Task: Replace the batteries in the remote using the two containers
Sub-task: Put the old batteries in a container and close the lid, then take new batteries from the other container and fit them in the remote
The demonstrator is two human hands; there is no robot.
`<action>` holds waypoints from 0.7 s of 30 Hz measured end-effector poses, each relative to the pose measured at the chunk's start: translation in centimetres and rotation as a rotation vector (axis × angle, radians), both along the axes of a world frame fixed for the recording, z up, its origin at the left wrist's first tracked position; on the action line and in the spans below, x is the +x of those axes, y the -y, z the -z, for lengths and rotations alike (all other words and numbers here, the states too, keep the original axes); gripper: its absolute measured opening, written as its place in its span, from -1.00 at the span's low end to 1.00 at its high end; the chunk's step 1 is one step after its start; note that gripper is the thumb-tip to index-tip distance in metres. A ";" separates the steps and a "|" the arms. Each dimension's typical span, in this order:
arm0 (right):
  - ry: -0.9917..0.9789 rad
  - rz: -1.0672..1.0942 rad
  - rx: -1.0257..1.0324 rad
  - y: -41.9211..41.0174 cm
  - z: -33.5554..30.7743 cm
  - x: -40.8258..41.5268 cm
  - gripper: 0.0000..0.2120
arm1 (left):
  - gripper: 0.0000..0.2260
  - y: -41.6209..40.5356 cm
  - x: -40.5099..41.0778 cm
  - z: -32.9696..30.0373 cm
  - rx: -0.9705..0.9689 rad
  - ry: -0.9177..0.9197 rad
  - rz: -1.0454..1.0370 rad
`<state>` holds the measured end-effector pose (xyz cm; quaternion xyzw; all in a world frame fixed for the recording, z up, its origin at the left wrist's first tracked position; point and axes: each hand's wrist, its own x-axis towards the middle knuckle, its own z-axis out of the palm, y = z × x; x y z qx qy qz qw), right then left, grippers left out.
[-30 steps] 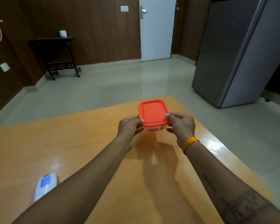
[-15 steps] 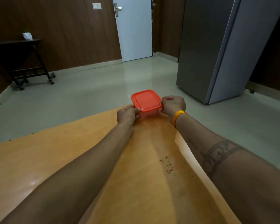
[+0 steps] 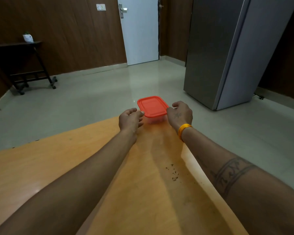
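A clear plastic container with a red lid stands at the far corner of the orange table. My left hand is at its left side, thumb and fingertips pressed against the lid's near left corner. My right hand, with an orange band at the wrist, grips its right side, thumb on the lid's edge and fingers curled behind. What the container holds is hidden. Neither the remote nor a second container is in view.
Small dark crumbs lie on the table near its right edge. Beyond the table is bare floor, a grey refrigerator at the right, a white door and a dark side table at the left.
Both hands carried the container away from me and lowered it from mid-air to the table's far corner. The view turned right, so the remote has left the frame.
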<state>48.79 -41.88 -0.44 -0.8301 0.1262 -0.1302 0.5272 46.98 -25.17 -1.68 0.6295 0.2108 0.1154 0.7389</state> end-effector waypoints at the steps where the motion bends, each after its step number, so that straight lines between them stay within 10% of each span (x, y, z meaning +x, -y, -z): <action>1: 0.010 -0.009 -0.011 -0.1 -0.3 -0.9 -0.64 | -0.65 -0.1 -0.8 -0.4 0.033 0.002 0.023; 21: -0.059 -0.539 0.562 -12.5 -5.7 -33.8 -0.80 | -0.81 -12.9 -36.9 -9.5 0.252 0.101 0.143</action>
